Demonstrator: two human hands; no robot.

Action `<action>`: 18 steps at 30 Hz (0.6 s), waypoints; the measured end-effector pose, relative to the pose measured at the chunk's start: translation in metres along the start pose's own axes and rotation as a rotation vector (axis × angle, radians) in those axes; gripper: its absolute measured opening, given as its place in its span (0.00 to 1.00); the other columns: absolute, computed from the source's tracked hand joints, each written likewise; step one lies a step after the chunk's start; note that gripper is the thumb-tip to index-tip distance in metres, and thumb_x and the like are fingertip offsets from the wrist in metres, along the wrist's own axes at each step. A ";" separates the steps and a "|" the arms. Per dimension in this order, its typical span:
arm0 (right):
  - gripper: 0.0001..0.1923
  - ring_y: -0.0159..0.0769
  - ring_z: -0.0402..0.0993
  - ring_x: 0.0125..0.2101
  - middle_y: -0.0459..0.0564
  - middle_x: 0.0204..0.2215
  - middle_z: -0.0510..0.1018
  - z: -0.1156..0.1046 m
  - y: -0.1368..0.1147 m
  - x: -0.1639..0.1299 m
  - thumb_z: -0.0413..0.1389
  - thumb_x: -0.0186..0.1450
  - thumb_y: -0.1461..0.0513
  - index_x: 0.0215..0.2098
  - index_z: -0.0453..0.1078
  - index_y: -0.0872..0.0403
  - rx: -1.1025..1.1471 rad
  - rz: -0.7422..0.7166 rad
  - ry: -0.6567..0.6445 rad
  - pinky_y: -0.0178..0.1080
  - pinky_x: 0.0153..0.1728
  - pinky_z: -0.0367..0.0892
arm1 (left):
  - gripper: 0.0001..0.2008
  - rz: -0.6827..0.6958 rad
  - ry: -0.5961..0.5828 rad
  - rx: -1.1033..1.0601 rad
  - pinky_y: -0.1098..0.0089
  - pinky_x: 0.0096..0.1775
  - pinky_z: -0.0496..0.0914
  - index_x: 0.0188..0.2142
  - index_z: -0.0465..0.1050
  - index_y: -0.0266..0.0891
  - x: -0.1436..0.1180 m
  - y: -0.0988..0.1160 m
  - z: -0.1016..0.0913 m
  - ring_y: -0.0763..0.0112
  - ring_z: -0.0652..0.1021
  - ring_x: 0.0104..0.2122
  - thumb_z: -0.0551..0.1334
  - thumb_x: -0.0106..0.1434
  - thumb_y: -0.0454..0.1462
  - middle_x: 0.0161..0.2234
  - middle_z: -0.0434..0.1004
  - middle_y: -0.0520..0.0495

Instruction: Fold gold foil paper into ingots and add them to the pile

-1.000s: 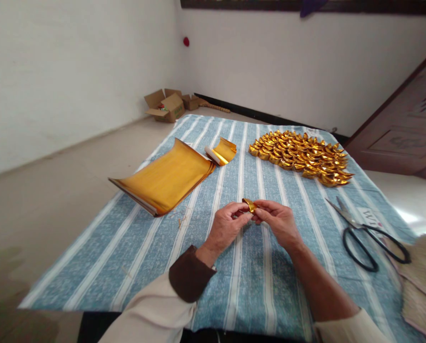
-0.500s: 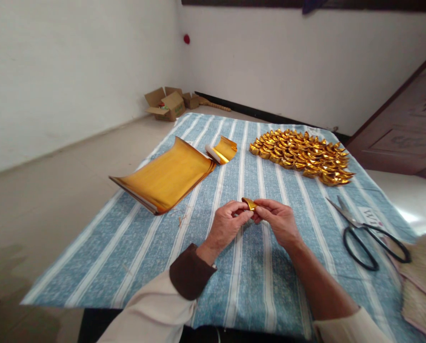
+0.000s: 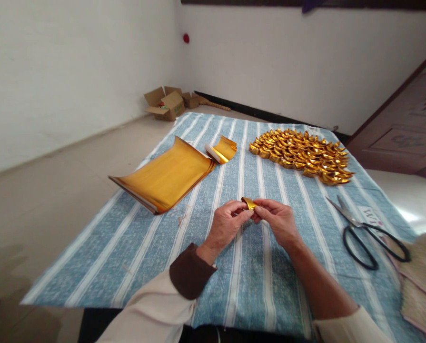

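Between my two hands is a small folded piece of gold foil paper (image 3: 249, 203), held just above the striped cloth. My left hand (image 3: 230, 221) pinches its left and lower side with thumb and fingers. From the right, my right hand (image 3: 277, 220) grips it between thumb and forefinger. Part of the folded paper is hidden behind the fingertips. Farther left lies a stack of gold foil sheets (image 3: 170, 174) with curled edges. A smaller curled stack of gold paper (image 3: 224, 150) sits beside it. Many folded gold paper ingots (image 3: 298, 152) are grouped at the back right.
Black-handled scissors (image 3: 359, 228) lie partly open on the right of the blue-and-white tablecloth (image 3: 163, 267). A beige quilted cloth (image 3: 421, 281) is at the right edge. An open cardboard box (image 3: 166, 105) stands on the floor beyond the table.
Almost nothing differs. Both hands keep their grip on the folded gold paper, in nearly the same place.
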State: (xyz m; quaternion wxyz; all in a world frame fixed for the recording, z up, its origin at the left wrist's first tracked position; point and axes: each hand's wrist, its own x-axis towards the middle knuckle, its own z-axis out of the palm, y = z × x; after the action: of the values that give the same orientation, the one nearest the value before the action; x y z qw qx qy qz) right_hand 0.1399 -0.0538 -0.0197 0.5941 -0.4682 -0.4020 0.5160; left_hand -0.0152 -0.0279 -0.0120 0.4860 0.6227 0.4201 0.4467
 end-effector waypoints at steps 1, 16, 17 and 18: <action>0.14 0.32 0.75 0.21 0.45 0.22 0.81 0.000 0.000 0.000 0.69 0.52 0.56 0.35 0.79 0.52 0.000 0.002 0.000 0.37 0.25 0.72 | 0.07 0.007 0.000 0.004 0.68 0.36 0.71 0.32 0.80 0.37 0.000 0.000 0.000 0.69 0.77 0.31 0.67 0.57 0.39 0.33 0.78 0.47; 0.13 0.32 0.76 0.22 0.46 0.24 0.82 0.000 -0.001 -0.001 0.68 0.54 0.55 0.36 0.80 0.51 -0.019 -0.009 -0.010 0.36 0.27 0.72 | 0.06 0.066 -0.013 0.052 0.68 0.37 0.71 0.35 0.80 0.39 -0.002 0.004 -0.001 0.69 0.77 0.33 0.67 0.58 0.38 0.33 0.78 0.48; 0.13 0.32 0.76 0.22 0.46 0.23 0.82 0.000 -0.001 -0.001 0.68 0.54 0.55 0.36 0.80 0.51 -0.019 -0.010 -0.011 0.37 0.27 0.72 | 0.06 0.074 -0.013 0.060 0.68 0.38 0.71 0.34 0.80 0.39 -0.002 0.004 -0.001 0.68 0.77 0.33 0.67 0.58 0.39 0.33 0.78 0.47; 0.12 0.32 0.76 0.22 0.46 0.23 0.82 0.000 -0.001 -0.001 0.68 0.54 0.55 0.36 0.80 0.51 -0.017 -0.010 -0.011 0.36 0.27 0.72 | 0.06 0.083 -0.015 0.066 0.68 0.39 0.71 0.34 0.80 0.39 -0.002 0.004 -0.002 0.68 0.78 0.34 0.66 0.59 0.38 0.33 0.79 0.47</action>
State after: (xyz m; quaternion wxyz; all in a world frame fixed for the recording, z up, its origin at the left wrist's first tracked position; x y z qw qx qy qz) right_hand 0.1399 -0.0547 -0.0187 0.5905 -0.4684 -0.4120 0.5121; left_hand -0.0168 -0.0301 -0.0078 0.4492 0.6588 0.4048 0.4476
